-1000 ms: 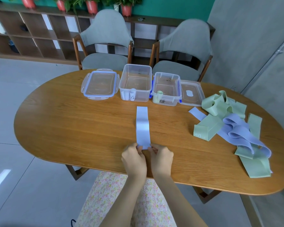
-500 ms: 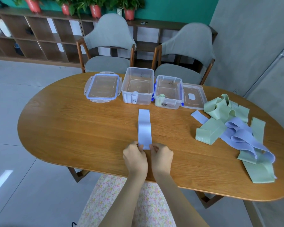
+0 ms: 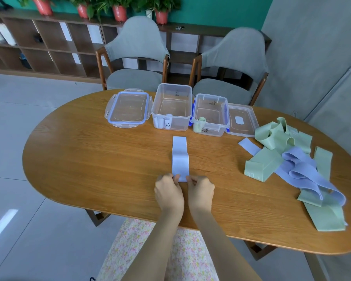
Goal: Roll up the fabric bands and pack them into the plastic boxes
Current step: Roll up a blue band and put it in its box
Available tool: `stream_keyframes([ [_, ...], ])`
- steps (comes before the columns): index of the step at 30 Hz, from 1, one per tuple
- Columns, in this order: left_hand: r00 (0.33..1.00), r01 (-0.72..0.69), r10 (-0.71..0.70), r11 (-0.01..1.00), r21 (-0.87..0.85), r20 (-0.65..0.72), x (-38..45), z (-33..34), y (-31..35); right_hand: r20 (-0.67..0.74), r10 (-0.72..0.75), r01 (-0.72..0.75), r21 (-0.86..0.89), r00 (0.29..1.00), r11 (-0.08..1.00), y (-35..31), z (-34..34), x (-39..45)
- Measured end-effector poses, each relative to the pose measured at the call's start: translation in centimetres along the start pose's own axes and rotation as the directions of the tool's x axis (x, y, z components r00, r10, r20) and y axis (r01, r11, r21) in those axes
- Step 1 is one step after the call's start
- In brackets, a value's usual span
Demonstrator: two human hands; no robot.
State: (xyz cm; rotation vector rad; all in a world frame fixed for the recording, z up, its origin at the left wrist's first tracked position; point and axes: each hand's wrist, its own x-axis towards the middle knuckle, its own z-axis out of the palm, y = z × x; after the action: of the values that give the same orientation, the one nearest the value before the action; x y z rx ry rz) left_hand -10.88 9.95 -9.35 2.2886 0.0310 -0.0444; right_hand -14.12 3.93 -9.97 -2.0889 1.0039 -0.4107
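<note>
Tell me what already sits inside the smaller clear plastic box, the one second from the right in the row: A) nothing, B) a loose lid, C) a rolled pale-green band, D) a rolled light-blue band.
C: a rolled pale-green fabric band stands in the near left corner of the smaller clear plastic box, while the white rolls sit in the taller clear plastic box beside it.

bright even daylight, soft faint shadows on worktop (image 3: 89, 159); white glare streak on floor (image 3: 2, 226) at 8 o'clock; wide-angle bending at edges, mostly sharp.
</note>
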Motion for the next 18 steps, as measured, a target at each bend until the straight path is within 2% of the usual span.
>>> stream_keyframes([
  [2, 1.0, -0.025, 0.025, 0.999, 0.027, -0.004, -0.1, 0.3, 0.2, -0.007, -0.039, 0.038, -0.058, 0.999, 0.998, 0.2, 0.3, -0.1],
  [5, 0.999, -0.035, 0.035, 0.999, -0.004, -0.032, -0.6, 0.7, 0.4, -0.044, -0.047, 0.044, -0.053, 0.998, 0.998, 0.1, 0.1, 0.0],
  [10, 0.999, 0.031, -0.032, 0.998, -0.055, -0.021, 0.0, 0.5, 0.1, -0.024, 0.007, -0.005, 0.096, 1.0, 0.995, -0.3, -0.5, 0.1],
  [18, 1.0, 0.011, -0.01, 0.995, -0.094, 0.018, -3.1, -1.7, -1.5, -0.034, 0.004, -0.003, 0.031, 0.999, 1.0, 1.1, -1.7, -4.0],
])
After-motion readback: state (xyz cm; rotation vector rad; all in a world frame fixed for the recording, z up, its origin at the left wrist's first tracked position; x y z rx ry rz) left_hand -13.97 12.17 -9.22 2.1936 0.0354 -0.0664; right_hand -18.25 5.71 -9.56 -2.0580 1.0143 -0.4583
